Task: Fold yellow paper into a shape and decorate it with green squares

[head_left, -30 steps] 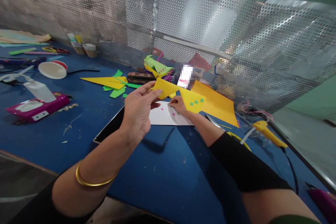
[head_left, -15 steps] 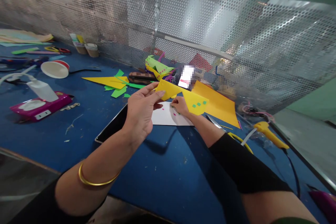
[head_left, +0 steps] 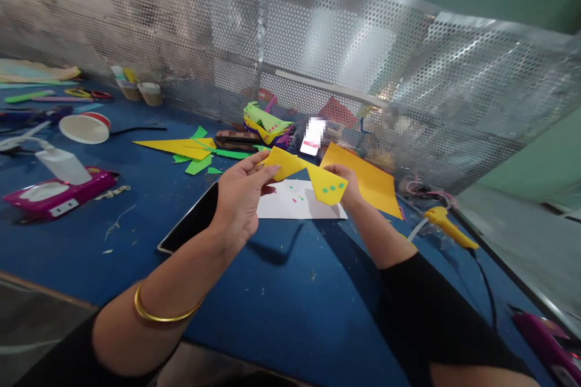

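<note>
Head view: yellow paper piece [head_left: 313, 174] held above white sheet [head_left: 299, 201]. Left hand [head_left: 239, 201] pinches its left tip, right hand [head_left: 348, 184] grips right edge. Keep paper taut, flat; green dots face up.

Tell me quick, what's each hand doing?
Left hand: closed, pinching one end of the yellow paper.
Right hand: closed, holding its other end.

A matt yellow foam-like sheet [head_left: 313, 176] is held above smooth white paper [head_left: 297, 201]; the table [head_left: 290, 290] is covered in matt blue, and perforated shiny metal [head_left: 218, 24] is seen behind, beside a glossy dark tablet [head_left: 190, 225]
</note>
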The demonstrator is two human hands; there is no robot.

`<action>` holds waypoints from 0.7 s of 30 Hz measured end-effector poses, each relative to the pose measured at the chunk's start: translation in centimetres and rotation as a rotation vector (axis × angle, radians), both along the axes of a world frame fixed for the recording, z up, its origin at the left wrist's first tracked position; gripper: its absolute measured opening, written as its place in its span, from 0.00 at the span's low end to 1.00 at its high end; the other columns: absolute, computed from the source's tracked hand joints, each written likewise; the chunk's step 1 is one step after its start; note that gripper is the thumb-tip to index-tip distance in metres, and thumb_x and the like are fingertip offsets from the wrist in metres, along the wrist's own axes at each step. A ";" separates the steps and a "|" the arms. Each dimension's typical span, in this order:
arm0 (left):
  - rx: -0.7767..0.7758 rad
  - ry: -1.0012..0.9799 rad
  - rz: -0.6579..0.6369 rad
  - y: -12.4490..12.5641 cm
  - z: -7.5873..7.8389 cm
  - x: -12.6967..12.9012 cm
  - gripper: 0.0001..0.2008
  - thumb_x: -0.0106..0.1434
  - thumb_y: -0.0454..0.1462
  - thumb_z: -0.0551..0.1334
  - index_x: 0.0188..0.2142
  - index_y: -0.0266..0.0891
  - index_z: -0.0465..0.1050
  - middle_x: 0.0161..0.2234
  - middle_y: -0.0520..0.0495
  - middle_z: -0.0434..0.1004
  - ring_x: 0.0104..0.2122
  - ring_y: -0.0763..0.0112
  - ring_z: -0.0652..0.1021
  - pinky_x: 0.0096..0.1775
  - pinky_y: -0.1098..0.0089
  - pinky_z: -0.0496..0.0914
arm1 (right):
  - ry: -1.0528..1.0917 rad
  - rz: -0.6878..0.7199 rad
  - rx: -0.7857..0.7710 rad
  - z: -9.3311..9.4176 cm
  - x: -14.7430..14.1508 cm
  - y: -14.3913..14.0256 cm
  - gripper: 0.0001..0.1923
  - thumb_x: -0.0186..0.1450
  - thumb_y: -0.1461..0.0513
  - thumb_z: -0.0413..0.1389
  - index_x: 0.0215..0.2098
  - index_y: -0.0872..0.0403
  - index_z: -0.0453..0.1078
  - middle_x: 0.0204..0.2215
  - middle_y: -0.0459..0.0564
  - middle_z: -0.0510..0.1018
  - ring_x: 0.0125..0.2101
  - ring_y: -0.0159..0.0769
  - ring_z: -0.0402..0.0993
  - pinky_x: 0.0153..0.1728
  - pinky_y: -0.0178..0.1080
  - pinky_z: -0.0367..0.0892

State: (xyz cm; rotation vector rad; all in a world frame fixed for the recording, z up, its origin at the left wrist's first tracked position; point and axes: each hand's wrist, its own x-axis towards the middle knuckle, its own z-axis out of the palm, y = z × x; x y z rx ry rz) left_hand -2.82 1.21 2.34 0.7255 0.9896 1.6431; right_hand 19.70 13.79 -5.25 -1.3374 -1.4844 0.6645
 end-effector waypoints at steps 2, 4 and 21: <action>0.015 0.020 -0.013 -0.1 0.0 0.1 0.19 0.47 0.33 0.72 0.42 0.39 0.79 0.33 0.48 0.82 0.27 0.74 0.78 0.25 0.76 0.67 | 0.066 -0.058 0.009 1.1 1.5 -1.2 0.12 0.56 0.55 0.63 0.29 0.55 0.73 0.25 0.49 0.77 0.26 0.35 0.73 0.29 0.38 0.70; 0.034 0.045 -0.017 -0.3 -0.2 0.2 0.21 0.46 0.33 0.73 0.42 0.39 0.79 0.32 0.49 0.82 0.28 0.74 0.78 0.25 0.76 0.67 | 0.125 -0.118 0.043 2.6 2.7 -2.4 0.11 0.52 0.57 0.65 0.27 0.54 0.72 0.22 0.47 0.76 0.24 0.34 0.72 0.29 0.39 0.69; 0.095 0.260 -0.162 -1.6 -2.1 2.3 0.22 0.49 0.33 0.70 0.46 0.37 0.79 0.27 0.51 0.81 0.28 0.72 0.78 0.27 0.76 0.68 | 0.194 0.240 0.101 7.5 -5.5 -13.0 0.07 0.55 0.61 0.63 0.33 0.52 0.74 0.27 0.46 0.79 0.29 0.32 0.75 0.33 0.38 0.71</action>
